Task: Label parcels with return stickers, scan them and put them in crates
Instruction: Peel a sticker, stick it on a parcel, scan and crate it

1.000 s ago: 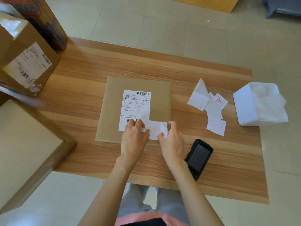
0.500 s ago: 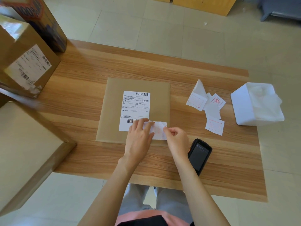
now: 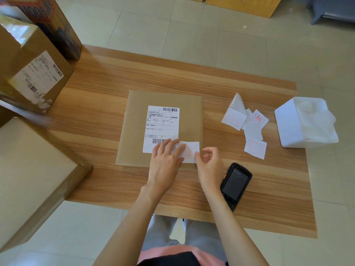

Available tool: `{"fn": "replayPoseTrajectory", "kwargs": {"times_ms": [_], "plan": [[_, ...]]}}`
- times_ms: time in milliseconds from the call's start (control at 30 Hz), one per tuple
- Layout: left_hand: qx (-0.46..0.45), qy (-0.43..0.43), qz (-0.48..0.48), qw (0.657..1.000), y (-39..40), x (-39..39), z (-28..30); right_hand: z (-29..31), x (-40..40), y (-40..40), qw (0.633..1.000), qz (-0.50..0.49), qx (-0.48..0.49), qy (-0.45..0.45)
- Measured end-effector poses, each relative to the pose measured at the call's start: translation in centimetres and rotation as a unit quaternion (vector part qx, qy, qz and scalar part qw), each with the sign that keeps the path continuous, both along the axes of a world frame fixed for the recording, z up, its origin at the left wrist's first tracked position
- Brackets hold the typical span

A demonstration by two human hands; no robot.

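**Sticker going down at the parcel's near right corner**

Your left hand (image 3: 166, 160) lies flat with straight fingers pressing the return sticker (image 3: 189, 151) onto the flat brown parcel (image 3: 163, 100), where it overlaps the near right corner of the shipping label (image 3: 162, 125). Your right hand (image 3: 208, 162) has its fingers curled and pinches the sticker's right edge. The parcel sits mid-table, its near edge set back from the near edge of the table (image 3: 99, 96), with bare wood on its far and left sides.

The black scanner (image 3: 235, 184) lies face up just right of your right wrist, near the table's front edge. Loose stickers (image 3: 247, 125) are scattered right of the parcel, well apart from it. Beyond them, at the right edge, a white bin (image 3: 288, 127) holds a white liner. Cardboard boxes (image 3: 36, 73) crowd the far left corner, and another large box (image 3: 28, 169) overhangs the near left.
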State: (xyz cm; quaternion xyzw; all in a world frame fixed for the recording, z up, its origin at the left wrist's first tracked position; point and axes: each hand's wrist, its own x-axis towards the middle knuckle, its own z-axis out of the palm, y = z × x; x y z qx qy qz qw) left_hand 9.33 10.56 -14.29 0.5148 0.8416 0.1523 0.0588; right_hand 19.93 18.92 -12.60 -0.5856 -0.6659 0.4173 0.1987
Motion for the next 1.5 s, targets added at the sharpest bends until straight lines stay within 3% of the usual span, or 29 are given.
{"fn": "replayPoseTrajectory", "kwargs": {"times_ms": [100,200,333,433,800,1133,1233,1333,1400,1500], "plan": [[-0.004,0.026,0.01,1.0,-0.5,-0.2,-0.6,-0.5,0.1,0.3,0.999,-0.02,-0.014,-0.022],[-0.015,0.036,0.002,0.999,-1.0,0.2,-0.8,-0.7,0.4,0.2,0.991,0.033,0.115,-0.053],[0.005,0.034,-0.023,0.999,-0.6,1.3,-0.8,-0.7,-0.8,-1.3,0.929,0.204,0.288,-0.115],[-0.004,0.039,-0.05,0.998,-0.5,1.6,-1.0,-2.0,-0.7,-2.1,0.872,0.317,0.329,-0.176],[-0.024,0.042,-0.028,0.998,-1.2,0.6,-1.8,-3.5,0.6,-1.1,0.87,0.352,0.247,-0.242],[-0.054,0.025,0.024,0.998,-4.0,-1.8,-1.7,-3.7,2.4,-0.2,0.913,0.293,0.171,-0.228],[-0.061,0.001,0.074,0.995,-4.5,-2.9,-1.5,-3.2,2.3,-0.2,0.945,0.27,0.107,-0.151],[-0.048,-0.051,0.161,0.984,-4.5,-4.9,-0.5,-1.6,1.3,0.3,0.983,0.178,-0.044,-0.01],[-0.044,-0.11,0.218,0.969,-4.2,-6.5,0.4,-0.5,0.1,1.1,0.98,0.106,-0.154,0.069],[-0.012,-0.267,0.29,0.919,-3.5,-8.8,1.7,0.1,-1.4,2.5,0.962,0.047,-0.241,0.12]]}}
